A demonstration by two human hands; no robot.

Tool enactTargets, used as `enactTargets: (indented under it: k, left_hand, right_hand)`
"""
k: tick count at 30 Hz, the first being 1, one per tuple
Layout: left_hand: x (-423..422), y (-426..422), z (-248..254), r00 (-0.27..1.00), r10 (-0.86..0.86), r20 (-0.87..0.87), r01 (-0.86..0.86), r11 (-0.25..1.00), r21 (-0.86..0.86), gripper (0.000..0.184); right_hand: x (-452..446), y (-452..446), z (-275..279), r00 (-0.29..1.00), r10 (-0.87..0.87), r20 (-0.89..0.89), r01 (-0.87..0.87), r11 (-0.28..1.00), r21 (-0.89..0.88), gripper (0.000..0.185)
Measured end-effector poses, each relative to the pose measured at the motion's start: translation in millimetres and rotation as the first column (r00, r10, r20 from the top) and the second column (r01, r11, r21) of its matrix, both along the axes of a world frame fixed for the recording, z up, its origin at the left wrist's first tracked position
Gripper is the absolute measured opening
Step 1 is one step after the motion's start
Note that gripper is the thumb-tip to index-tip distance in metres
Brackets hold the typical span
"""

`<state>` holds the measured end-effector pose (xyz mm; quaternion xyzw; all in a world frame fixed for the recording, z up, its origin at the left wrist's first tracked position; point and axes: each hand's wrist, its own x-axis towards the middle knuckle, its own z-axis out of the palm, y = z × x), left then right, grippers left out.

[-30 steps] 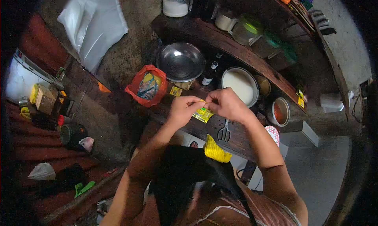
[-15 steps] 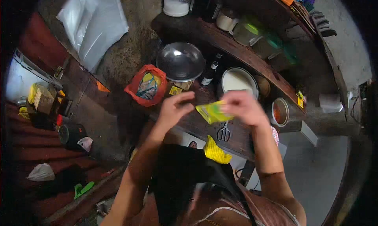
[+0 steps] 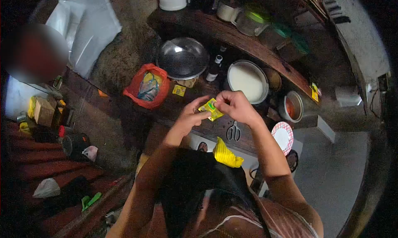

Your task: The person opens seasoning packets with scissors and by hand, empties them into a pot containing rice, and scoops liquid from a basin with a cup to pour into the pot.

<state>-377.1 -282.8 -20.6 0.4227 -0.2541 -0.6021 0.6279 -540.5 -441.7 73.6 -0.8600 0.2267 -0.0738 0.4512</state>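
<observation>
Between my two hands is a small yellow-and-green sachet [image 3: 212,110], held over the dark wooden counter [image 3: 199,132]. My left hand [image 3: 191,116] pinches its left side between thumb and fingers. The fingertips of my right hand [image 3: 235,107] are closed on its upper right part. Just below my right hand lie black-handled scissors [image 3: 233,132], their blades partly hidden. Past that hand stands a pot of white liquid [image 3: 248,81]. Another small yellow packet [image 3: 179,90] rests on the counter beyond my left hand.
A steel basin [image 3: 183,59] and a dark bottle [image 3: 214,69] stand at the back, with a red plastic bag [image 3: 146,86] to their left. On the right are a tub with red contents [image 3: 292,107] and a checked-rim plate [image 3: 282,138]. A yellow cloth [image 3: 226,154] hangs near my body.
My left hand has moved right and taken hold of the sachet, which has shifted slightly left with my right hand. The camera view has shifted a little, bringing the plate more into view.
</observation>
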Motion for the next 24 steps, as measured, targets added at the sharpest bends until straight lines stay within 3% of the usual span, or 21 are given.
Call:
enactTargets:
  k: [1,4,5,7,8,10,11,12,13,14,16,18,20,22,24]
  left_hand:
    - [0,-3,-9,1.000,-0.013,-0.005,0.013,1.000,0.007,0.065]
    - [-10,-11,-27,0.996,-0.006,-0.094,0.008,1.000,0.027,0.031]
    - [-14,-13,-27,0.993,0.007,-0.118,-0.006,1.000,0.003,0.031]
    - [-22,-19,-39,0.993,0.052,-0.108,-0.051,0.999,0.008,0.026]
    - [-25,-20,-47,0.993,0.041,-0.115,-0.038,0.999,0.021,0.026]
    - [-28,-22,-64,0.956,0.110,-0.272,-0.102,0.994,0.043,0.019]
    - [-28,-22,-68,0.956,0.118,-0.268,-0.108,0.993,0.052,0.019]
    - [-28,-21,-73,0.938,0.136,-0.320,-0.114,0.990,0.087,0.015]
    - [-27,-20,-78,0.917,0.164,-0.365,-0.128,0.984,0.120,0.013]
    - [-25,-20,-89,0.917,0.198,-0.346,-0.163,0.978,0.128,0.013]
    - [-19,-15,-115,0.911,0.261,-0.318,-0.205,0.959,0.196,0.012]
    - [-13,-15,-107,0.898,0.331,-0.290,-0.272,0.935,0.226,0.014]
    - [-8,-14,-109,0.883,0.376,-0.281,-0.314,0.918,0.241,0.015]
    - [2,-14,-111,0.883,0.386,-0.267,-0.341,0.918,0.201,0.020]
    - [7,-9,-117,0.886,0.396,-0.239,-0.365,0.916,0.166,0.022]
  right_hand:
    - [-1,-1,0,1.000,-0.013,-0.005,0.013,1.000,0.007,0.012]
    - [-7,0,1,0.994,-0.091,0.061,0.076,0.973,0.218,0.014]
    - [-12,-2,-8,0.992,-0.113,0.049,0.099,0.968,0.231,0.014]
    - [-24,-13,-37,0.948,-0.259,0.186,0.136,0.856,0.499,0.021]
    - [-38,-25,-56,0.921,-0.364,0.138,0.226,0.789,0.572,0.029]
    - [-79,-57,-149,0.854,-0.516,-0.072,0.514,0.812,0.277,0.036]
    - [-103,-57,-187,0.783,-0.586,-0.209,0.589,0.806,-0.050,0.040]
    - [-140,-69,-289,0.702,-0.609,-0.368,0.463,0.784,-0.414,0.040]
    - [-176,-64,-334,0.691,-0.532,-0.490,0.398,0.845,-0.357,0.041]
    - [-180,-47,-323,0.734,-0.457,-0.503,0.320,0.885,-0.337,0.052]
    - [-190,-35,-337,0.600,-0.566,-0.565,0.510,0.815,-0.275,0.053]
    - [-220,-46,-396,0.663,-0.506,-0.552,0.431,0.861,-0.271,0.052]
    - [-219,-49,-408,0.703,-0.465,-0.538,0.363,0.885,-0.291,0.051]
    - [-210,-59,-401,0.571,-0.311,-0.760,0.255,0.947,-0.195,0.048]
    - [-208,-53,-391,0.626,-0.358,-0.692,0.212,0.933,-0.291,0.046]
